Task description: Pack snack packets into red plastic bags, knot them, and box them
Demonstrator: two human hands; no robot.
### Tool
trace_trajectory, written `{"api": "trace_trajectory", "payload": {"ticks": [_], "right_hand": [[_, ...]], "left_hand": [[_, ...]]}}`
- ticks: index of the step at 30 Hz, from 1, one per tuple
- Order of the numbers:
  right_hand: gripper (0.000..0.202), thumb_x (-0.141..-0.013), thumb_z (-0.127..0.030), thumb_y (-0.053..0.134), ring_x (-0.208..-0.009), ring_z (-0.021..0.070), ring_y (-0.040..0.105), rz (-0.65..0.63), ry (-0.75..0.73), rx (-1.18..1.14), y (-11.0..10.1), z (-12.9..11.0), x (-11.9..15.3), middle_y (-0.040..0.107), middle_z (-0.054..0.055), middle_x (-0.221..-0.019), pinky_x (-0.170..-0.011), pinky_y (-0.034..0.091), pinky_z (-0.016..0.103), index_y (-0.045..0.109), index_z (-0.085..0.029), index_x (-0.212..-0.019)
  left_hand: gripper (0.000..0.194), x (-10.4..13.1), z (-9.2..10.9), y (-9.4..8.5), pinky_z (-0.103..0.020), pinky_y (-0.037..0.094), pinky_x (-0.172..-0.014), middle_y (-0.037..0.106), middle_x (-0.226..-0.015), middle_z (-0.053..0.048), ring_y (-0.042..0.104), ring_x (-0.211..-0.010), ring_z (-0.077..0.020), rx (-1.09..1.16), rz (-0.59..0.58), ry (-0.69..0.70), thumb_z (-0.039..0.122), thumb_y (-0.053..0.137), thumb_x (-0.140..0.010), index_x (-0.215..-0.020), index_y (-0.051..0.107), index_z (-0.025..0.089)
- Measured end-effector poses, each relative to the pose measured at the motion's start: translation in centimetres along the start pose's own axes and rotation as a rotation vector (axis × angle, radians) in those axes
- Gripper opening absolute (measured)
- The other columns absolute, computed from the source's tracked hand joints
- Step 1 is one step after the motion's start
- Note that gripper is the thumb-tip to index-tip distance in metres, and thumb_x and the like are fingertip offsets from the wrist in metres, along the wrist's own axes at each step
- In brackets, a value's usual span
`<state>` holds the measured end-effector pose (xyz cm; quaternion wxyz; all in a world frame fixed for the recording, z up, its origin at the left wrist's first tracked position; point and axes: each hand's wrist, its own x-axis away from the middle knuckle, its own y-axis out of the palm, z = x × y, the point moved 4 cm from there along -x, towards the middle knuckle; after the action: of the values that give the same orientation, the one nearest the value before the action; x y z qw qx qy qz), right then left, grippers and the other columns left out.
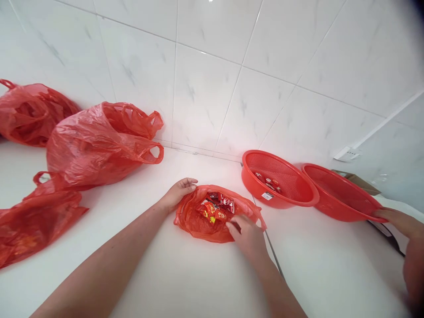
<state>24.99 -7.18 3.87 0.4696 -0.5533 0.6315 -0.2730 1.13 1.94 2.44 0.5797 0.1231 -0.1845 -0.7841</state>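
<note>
An open red plastic bag (pixel 198 224) lies on the white table in front of me, with several wrapped candies (pixel 215 213) in red and yellow wrappers inside. My left hand (pixel 179 193) is closed on the bag's left rim. Over the right part of the opening is my right hand (pixel 244 230), its thumb and fingers drawn together beside a red wrapper; whether anything is pinched between them is hidden.
Larger red bags (pixel 96 145) stand at the left by the tiled wall. A red basket (pixel 281 176) with several small packets sits at the right. Beyond it, another person's hand (pixel 397 221) touches a second red basket (pixel 341 194). A socket (pixel 347 153) is on the wall.
</note>
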Motion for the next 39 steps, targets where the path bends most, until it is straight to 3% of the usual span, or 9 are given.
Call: {"api": "trace_trajectory", "payload": {"ticks": [8,13,18,23,26,28,32,36,39], "right_hand": [[0.017,-0.082,-0.029,0.05,-0.072,0.0169,0.059,-0.046,-0.008,-0.077,-0.6,0.1,6.7,0.061,0.002,-0.089,-0.063,0.047,0.029,0.063,-0.026,-0.094],[0.02,-0.086,-0.035,0.047,-0.074,0.0173,0.058,0.176,0.027,-0.175,-3.4,1.4,9.3,0.06,0.006,-0.093,-0.066,0.047,0.029,0.063,-0.023,-0.089],[0.045,-0.077,-0.047,0.057,-0.081,0.0207,0.057,0.39,0.282,-0.083,-6.1,3.2,9.6,0.054,0.009,-0.112,-0.063,0.049,0.032,0.052,-0.024,-0.117],[0.068,-0.07,-0.053,0.063,-0.095,0.0249,0.057,0.263,0.4,-0.17,-6.1,4.7,8.5,0.049,0.011,-0.124,-0.07,0.05,0.035,0.039,-0.023,-0.126],[0.049,-0.073,-0.05,0.06,-0.095,0.0228,0.057,0.154,0.364,-0.227,-5.7,5.0,7.5,0.053,0.007,-0.118,-0.074,0.049,0.034,0.048,-0.024,-0.114],[0.028,-0.076,-0.047,0.056,-0.083,0.0196,0.058,0.088,0.31,-0.256,-5.8,4.7,6.4,0.059,0.003,-0.099,-0.07,0.048,0.032,0.055,-0.023,-0.091],[0.029,-0.077,-0.044,0.057,-0.054,0.0134,0.047,0.079,0.327,-0.322,-8.5,3.8,2.8,0.05,-0.003,-0.058,-0.052,0.039,0.027,0.049,-0.021,-0.061],[0.018,-0.075,-0.039,0.063,-0.07,0.0159,0.058,0.373,0.223,-0.674,-13.9,1.9,-1.4,0.063,0.001,-0.074,-0.066,0.046,0.03,0.061,-0.021,-0.075],[0.016,-0.074,-0.036,0.066,-0.072,0.0163,0.06,0.503,0.137,-0.985,-16.3,0.6,-3.7,0.064,0.002,-0.077,-0.067,0.049,0.031,0.062,-0.021,-0.077]], "left_hand": [[0.042,0.4,-0.2,0.0,-0.026,0.047,-0.065,0.062,-0.081,-0.002,0.061,-0.067,-0.0124,-0.081,0.048,0.085,0.033,0.076,-0.066,-0.098,0.056,0.015],[0.041,1.5,-0.1,0.0,-0.026,0.047,-0.063,0.062,-0.079,-0.001,0.059,-0.064,-0.0119,-0.089,0.106,0.105,0.036,0.074,-0.067,-0.096,0.054,0.016],[0.041,4.0,0.5,0.0,-0.027,0.047,-0.064,0.063,-0.082,-0.003,0.059,-0.068,-0.0146,-0.12,0.141,0.118,0.047,0.065,-0.074,-0.099,0.052,0.018],[0.049,8.2,0.6,-0.6,-0.027,0.046,-0.066,0.059,-0.099,-0.004,0.058,-0.077,-0.0156,-0.358,0.2,0.138,0.047,0.059,-0.078,-0.119,0.048,0.023],[0.057,10.5,0.3,-1.1,-0.028,0.046,-0.067,0.058,-0.097,-0.002,0.057,-0.077,-0.0163,-0.578,0.223,0.1,0.041,0.066,-0.073,-0.124,0.045,0.028],[0.053,11.2,0.6,-1.3,-0.029,0.045,-0.067,0.06,-0.089,-0.001,0.057,-0.073,-0.0163,-0.672,0.209,0.078,0.037,0.066,-0.073,-0.122,0.048,0.029],[0.043,10.5,5.0,0.3,-0.027,0.044,-0.063,0.061,-0.077,0.001,0.056,-0.068,-0.0151,-0.695,0.19,0.195,0.03,0.065,-0.074,-0.115,0.054,0.025],[0.041,9.3,13.5,3.7,-0.022,0.044,-0.053,0.055,-0.075,0.002,0.053,-0.062,-0.011,-0.608,0.375,0.589,0.025,0.069,-0.069,-0.108,0.057,0.023],[0.037,8.9,17.9,6.6,-0.022,0.047,-0.054,0.056,-0.074,0.003,0.054,-0.06,-0.0096,-0.54,0.409,0.753,0.022,0.069,-0.069,-0.104,0.058,0.022]]}}
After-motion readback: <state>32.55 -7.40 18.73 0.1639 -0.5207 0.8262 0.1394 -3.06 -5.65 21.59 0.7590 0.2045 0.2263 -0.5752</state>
